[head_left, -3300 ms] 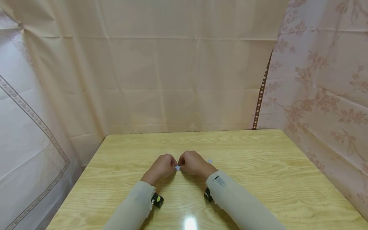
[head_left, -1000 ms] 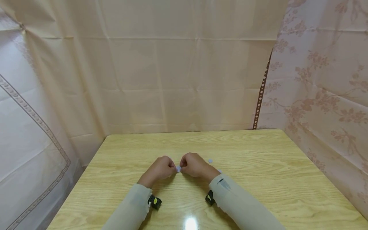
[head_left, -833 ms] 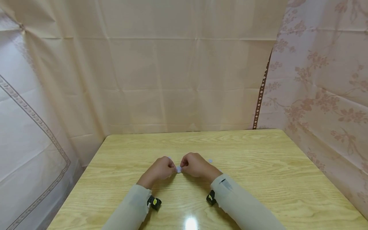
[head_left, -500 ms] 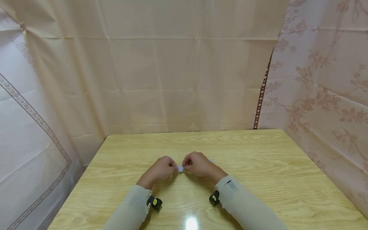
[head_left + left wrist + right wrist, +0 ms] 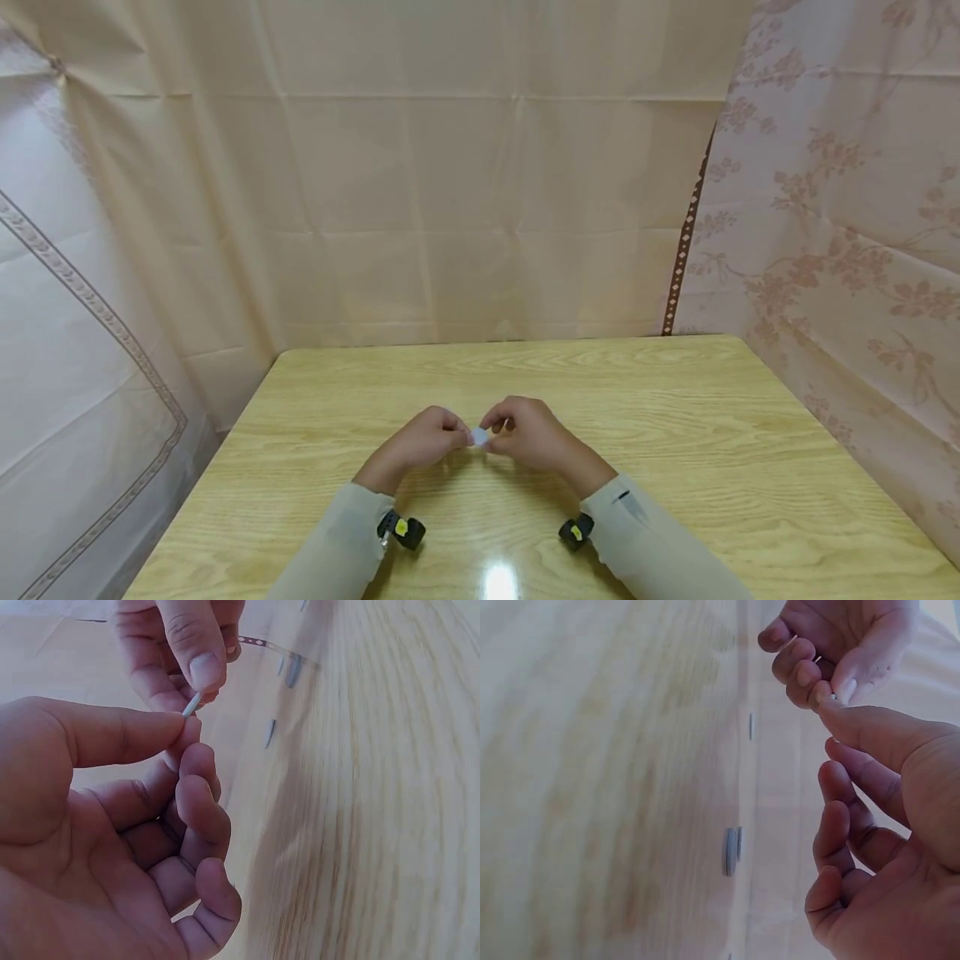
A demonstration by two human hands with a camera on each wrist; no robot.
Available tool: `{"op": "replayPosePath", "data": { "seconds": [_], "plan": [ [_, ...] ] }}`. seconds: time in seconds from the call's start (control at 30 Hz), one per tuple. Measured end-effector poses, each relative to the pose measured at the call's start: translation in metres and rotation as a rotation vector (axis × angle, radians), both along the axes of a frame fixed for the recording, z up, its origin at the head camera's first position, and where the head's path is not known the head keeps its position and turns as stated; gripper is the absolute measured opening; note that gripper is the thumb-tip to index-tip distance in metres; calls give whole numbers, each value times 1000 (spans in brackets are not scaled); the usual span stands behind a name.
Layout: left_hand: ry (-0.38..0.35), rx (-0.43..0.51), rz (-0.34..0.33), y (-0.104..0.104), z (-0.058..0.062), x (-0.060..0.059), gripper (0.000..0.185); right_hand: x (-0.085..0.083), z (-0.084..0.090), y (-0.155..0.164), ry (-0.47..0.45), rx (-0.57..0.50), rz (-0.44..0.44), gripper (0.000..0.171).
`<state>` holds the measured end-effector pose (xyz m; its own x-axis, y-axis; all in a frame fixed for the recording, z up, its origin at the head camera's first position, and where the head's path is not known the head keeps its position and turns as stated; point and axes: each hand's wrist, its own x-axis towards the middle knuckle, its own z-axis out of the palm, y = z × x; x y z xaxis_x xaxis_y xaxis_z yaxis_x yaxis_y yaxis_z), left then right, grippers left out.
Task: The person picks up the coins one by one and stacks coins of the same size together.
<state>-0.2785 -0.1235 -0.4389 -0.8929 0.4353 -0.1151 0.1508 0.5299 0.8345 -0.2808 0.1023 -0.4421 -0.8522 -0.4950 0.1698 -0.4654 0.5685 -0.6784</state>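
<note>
Both hands meet just above the middle of the wooden table [image 5: 675, 417], and between them sits a small, thin, pale disc [image 5: 478, 436]. The left hand [image 5: 420, 442] pinches one edge of the disc between thumb and forefinger; the left wrist view shows the thumb laid along the top and the forefinger curled up under it, with the other fingers [image 5: 206, 817] folded loosely into the palm. The right hand [image 5: 528, 435] pinches the opposite edge of the same disc with its thumb and forefinger, while its remaining fingers [image 5: 840, 832] are bent and slightly parted, holding nothing. The disc is seen edge-on from the wrists, a thin light sliver [image 5: 191, 704] between the fingertips, held clear of the table.

On the table beyond the hands lie a few more small grey discs: in the right wrist view one thicker disc [image 5: 730, 851] sits near the right hand, and a thinner one [image 5: 751, 726] lies further along, apart from it. Pale sleeves cover both forearms, and a small black camera is strapped under each wrist. Cream cloth hangs behind the table, a bordered sheet at the left and a flowered curtain [image 5: 847, 233] at the right
</note>
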Motion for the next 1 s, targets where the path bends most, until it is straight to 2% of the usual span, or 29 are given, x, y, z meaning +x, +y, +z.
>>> {"op": "replayPosePath", "data": {
  "seconds": [0.23,0.4,0.57,0.83,1.0],
  "plan": [
    [-43,71,-42,1,2,2,25,12,4,8,49,7,-2,18],
    [-57,85,-71,5,3,8,27,21,5,16,84,19,7,17],
    [-29,59,-71,10,5,17,23,27,4,22,85,14,25,15],
    [35,-44,-26,19,4,28,11,32,1,30,59,11,49,13],
    [56,-59,-19,24,5,33,19,35,1,34,40,22,57,12]
  ]
}}
